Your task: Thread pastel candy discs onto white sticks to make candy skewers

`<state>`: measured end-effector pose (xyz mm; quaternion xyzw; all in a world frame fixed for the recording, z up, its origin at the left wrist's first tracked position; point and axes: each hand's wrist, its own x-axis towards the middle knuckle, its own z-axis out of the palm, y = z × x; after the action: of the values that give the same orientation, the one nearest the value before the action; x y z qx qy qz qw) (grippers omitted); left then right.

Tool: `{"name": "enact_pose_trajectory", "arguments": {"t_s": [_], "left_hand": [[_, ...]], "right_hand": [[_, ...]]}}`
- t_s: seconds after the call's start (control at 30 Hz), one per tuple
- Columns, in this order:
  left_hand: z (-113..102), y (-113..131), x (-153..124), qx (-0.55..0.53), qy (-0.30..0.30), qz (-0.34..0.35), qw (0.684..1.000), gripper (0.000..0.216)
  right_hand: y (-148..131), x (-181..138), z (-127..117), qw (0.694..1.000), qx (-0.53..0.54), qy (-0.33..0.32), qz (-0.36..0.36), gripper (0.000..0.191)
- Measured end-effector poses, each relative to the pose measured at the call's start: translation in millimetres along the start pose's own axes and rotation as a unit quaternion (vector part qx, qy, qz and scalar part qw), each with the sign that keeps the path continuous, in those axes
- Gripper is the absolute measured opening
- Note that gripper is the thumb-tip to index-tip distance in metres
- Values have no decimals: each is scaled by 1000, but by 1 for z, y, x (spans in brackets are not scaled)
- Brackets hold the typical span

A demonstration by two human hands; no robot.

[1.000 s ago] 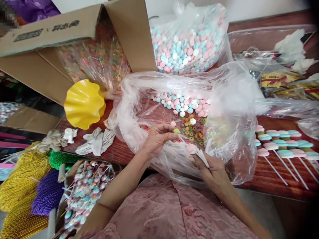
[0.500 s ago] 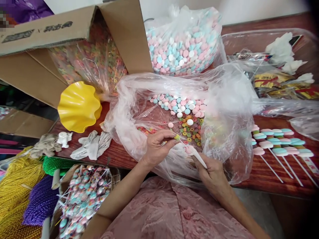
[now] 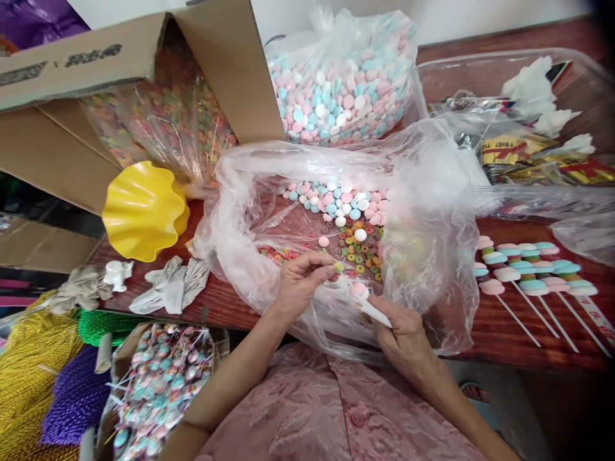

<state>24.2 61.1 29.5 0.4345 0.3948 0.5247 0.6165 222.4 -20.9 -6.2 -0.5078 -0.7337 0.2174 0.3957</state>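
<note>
My left hand (image 3: 305, 282) is above the near side of an open clear plastic bag (image 3: 228, 237), thumb and forefinger pinched on a small yellow-green cereal ring (image 3: 338, 267). My right hand (image 3: 402, 328) is closed round a white stick-like piece (image 3: 377, 314); whether it is one stick or several I cannot tell. A pink-and-white marshmallow (image 3: 359, 291) is at its upper end, close to the ring. Loose marshmallows (image 3: 346, 203) in pink, blue and white lie in the bag beyond my hands, with coloured cereal rings (image 3: 361, 251) nearer.
Finished-looking marshmallow sticks (image 3: 534, 287) lie in rows at right. A full marshmallow bag (image 3: 343, 96) and a cardboard box (image 3: 235, 70) stand behind. At left are a yellow wavy bowl (image 3: 144, 211), pale gloves (image 3: 170, 285), bead strands (image 3: 29, 378) and a box of wrapped sweets (image 3: 161, 384).
The whole view has shifted slightly to the left. My hands keep nearly the same pose, with the ring and the marshmallow still close together.
</note>
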Motion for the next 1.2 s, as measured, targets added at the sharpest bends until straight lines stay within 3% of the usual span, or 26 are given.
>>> {"name": "enact_pose_trajectory", "arguments": {"t_s": [0.07,0.2,0.4,0.5,0.63,0.73,0.83,0.93,1.07,1.2], "left_hand": [[1,2,0,-50,11,-67,996,35],[5,4,-6,-47,-50,-161,985,34],[19,-6,-18,21,-95,-109,989,37],[19,-4,-13,54,-117,-104,986,40],[4,16,18,139,-192,-150,960,44],[-11,35,60,305,-141,-74,939,40],[-17,39,104,497,-111,22,860,35],[-14,23,137,563,-140,64,812,18],[-10,-2,156,556,-97,52,824,2],[-23,-6,157,546,-71,30,834,12]], "right_hand": [[-2,1,1,1000,3,1,1,49],[-7,4,2,999,21,-19,19,42],[-12,8,6,996,72,10,46,27],[-11,10,8,993,101,12,59,29],[1,10,3,976,150,36,156,36],[15,9,-3,947,198,92,235,36],[22,7,-6,931,237,103,260,37],[21,5,-3,934,241,78,251,36],[17,1,1,943,224,61,237,37],[19,-1,-1,948,221,45,225,35]]}}
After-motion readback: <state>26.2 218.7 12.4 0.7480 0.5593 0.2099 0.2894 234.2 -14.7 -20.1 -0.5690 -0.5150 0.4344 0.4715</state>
